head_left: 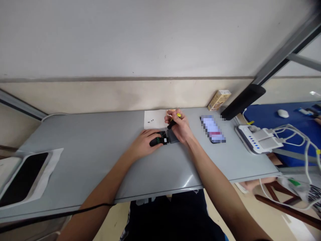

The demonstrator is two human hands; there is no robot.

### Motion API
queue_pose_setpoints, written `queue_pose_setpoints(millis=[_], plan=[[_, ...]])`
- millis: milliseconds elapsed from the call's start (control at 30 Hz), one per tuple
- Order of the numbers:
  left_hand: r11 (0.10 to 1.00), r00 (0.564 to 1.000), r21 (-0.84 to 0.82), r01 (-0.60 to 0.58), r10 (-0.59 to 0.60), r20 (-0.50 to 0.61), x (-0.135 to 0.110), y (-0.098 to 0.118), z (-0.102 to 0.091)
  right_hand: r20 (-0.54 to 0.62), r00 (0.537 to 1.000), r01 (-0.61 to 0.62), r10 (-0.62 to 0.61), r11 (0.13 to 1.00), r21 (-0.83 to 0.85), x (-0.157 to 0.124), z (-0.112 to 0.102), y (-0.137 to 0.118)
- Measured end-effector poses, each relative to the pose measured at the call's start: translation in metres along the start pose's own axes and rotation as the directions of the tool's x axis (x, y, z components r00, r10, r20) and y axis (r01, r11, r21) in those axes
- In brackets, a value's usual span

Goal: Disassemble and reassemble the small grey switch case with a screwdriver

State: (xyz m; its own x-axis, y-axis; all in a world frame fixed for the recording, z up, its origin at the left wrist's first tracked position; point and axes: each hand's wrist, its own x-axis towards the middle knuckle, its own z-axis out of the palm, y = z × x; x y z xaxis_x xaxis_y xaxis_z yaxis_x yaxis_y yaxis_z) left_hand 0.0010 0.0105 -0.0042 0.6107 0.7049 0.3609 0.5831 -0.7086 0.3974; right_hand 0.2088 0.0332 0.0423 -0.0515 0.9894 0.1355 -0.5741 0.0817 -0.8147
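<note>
Left hand [144,142] clasps palm-down; right hand [181,129] is curled closed beside it.

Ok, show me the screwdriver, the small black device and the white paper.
screwdriver [172,125]: head view, its black grip.
small black device [156,142]: head view, its left end.
white paper [154,115]: head view, bare upper part.

No text on the desk can be read.
The printed carton [219,99] by the wall and the striped label [314,194] at far right are too small to read; the phone [213,129] screen is blurred; the green marks on the black device [160,140] under the left hand [142,143] cannot be made out.
</note>
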Motion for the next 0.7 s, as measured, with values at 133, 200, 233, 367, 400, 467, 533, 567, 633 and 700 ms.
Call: queue_pose_setpoints(millis=[133, 200, 233, 367, 400, 467, 533, 567, 633, 700], plan=[[1.0, 1.0, -0.012, -0.004, 0.004, -0.001, 0.0, -0.001, 0.001, -0.033, 0.996, 0.08, -0.086, 0.986, -0.146, 0.002, 0.0, 0.002], [1.0, 1.0, -0.011, 0.0, 0.0, -0.008, 0.0, -0.002, 0.001, 0.02, 0.997, 0.072, -0.07, 0.99, -0.123, 0.002, 0.001, 0.0], [1.0, 1.0, -0.012, -0.001, 0.001, -0.012, 0.0, -0.002, 0.001, 0.05, 0.998, 0.05, -0.045, 0.995, -0.091, 0.002, 0.001, -0.001], [1.0, 1.0, -0.01, -0.004, 0.004, -0.012, 0.0, -0.002, 0.0, 0.065, 0.998, 0.0, 0.001, 1.0, -0.019, 0.003, -0.002, -0.001], [1.0, 1.0, -0.008, 0.0, 0.0, -0.006, 0.0, -0.002, -0.001, 0.042, 0.999, 0.015, -0.014, 0.999, -0.041, 0.004, -0.004, -0.001], [1.0, 1.0, -0.002, 0.009, -0.009, 0.006, 0.0, -0.002, -0.001, -0.017, 0.997, 0.066, -0.069, 0.987, -0.148, 0.005, -0.007, 0.0], [1.0, 1.0, 0.006, 0.013, -0.013, 0.003, -0.001, -0.003, -0.001, -0.048, 0.988, 0.122, -0.146, 0.934, -0.335, 0.004, -0.009, -0.002], [1.0, 1.0, 0.012, 0.011, -0.011, -0.001, -0.002, -0.003, 0.0, -0.035, 0.981, 0.158, -0.192, 0.886, -0.436, 0.003, -0.01, -0.003], [1.0, 1.0, 0.023, 0.005, -0.005, -0.003, -0.002, -0.004, 0.001, 0.047, 0.967, 0.228, -0.251, 0.766, -0.601, 0.0, -0.01, -0.008], [0.999, 1.0, 0.034, -0.002, 0.002, 0.005, -0.002, -0.005, 0.001, 0.124, 0.961, 0.261, -0.248, 0.659, -0.706, -0.003, -0.01, -0.013]])
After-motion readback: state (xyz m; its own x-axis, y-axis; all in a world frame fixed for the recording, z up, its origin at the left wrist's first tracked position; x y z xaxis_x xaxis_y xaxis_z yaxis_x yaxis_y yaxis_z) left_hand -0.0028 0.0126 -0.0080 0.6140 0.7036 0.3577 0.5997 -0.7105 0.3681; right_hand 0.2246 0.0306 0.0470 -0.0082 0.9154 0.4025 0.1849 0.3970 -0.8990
